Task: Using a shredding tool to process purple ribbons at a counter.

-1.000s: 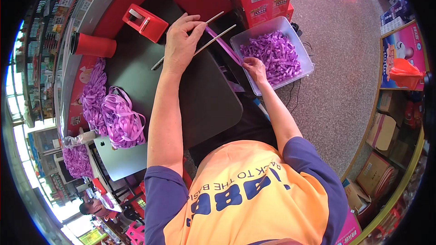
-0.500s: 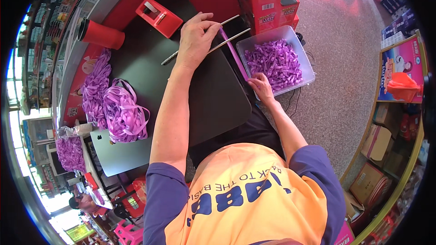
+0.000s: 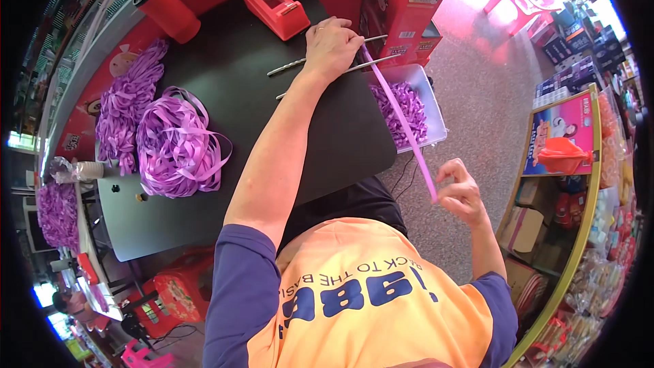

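My left hand (image 3: 332, 48) is closed over two thin metal rods (image 3: 383, 60) at the far edge of the black table (image 3: 272, 129), its fingertips pinching a purple ribbon (image 3: 402, 114). The ribbon runs taut from there toward me and to the right. Past the table's right edge, my right hand (image 3: 460, 193) holds the ribbon's other stretch between thumb and fingers. Below the ribbon stands a translucent plastic bin (image 3: 437, 114) with many short purple ribbon pieces (image 3: 413, 101) in it. A loose heap of purple ribbon (image 3: 178, 146) lies on the table's left side.
A second ribbon bundle (image 3: 131, 105) lies behind the heap. Farther back stand a red tumbler (image 3: 169, 10) and a red tape dispenser (image 3: 276, 10). Tall red cartons (image 3: 405, 10) stand beyond the bin. At the right is a display cabinet (image 3: 575, 225) with a red bag on top.
My right hand has moved right and toward me, away from the bin, drawing out a longer stretch of ribbon. My left hand stays at the rods. The view has shifted.
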Action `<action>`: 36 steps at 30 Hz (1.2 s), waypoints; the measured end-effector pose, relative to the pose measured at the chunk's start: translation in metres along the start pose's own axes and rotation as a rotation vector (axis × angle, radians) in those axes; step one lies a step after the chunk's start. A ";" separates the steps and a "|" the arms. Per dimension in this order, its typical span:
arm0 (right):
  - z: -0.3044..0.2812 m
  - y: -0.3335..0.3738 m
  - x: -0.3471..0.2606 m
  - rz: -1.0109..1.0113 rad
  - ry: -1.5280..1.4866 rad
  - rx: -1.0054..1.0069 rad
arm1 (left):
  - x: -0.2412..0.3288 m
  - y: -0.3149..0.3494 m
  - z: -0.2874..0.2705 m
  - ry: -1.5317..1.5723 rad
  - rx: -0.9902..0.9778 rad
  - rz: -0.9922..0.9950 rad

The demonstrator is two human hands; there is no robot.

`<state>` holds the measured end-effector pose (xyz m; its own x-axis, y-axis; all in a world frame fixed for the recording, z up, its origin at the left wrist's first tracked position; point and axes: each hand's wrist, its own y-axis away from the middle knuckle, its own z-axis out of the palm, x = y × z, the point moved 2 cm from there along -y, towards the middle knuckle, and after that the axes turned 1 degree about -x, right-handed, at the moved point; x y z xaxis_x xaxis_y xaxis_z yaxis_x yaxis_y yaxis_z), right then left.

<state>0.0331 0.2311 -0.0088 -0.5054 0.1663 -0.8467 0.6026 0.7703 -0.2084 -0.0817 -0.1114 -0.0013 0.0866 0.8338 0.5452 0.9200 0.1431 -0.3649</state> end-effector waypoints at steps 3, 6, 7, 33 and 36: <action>-0.006 -0.012 -0.028 -0.094 -0.145 0.053 | 0.001 0.000 0.001 -0.010 -0.004 0.001; -0.010 -0.041 -0.047 -0.222 -0.250 0.113 | 0.002 0.000 0.001 -0.024 0.010 0.008; -0.013 -0.054 -0.055 -0.303 -0.304 0.136 | 0.003 -0.001 0.000 -0.010 0.005 0.012; 0.002 -0.437 0.137 0.191 -0.382 -0.036 | 0.005 0.004 -0.008 0.058 0.034 -0.008; 0.023 -0.414 0.168 0.291 -0.342 -0.007 | 0.009 0.004 -0.014 0.122 0.057 -0.069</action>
<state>-0.2876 -0.0739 -0.0760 -0.0816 0.1645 -0.9830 0.6848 0.7259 0.0646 -0.0718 -0.1107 0.0124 0.0731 0.7506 0.6568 0.9023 0.2307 -0.3641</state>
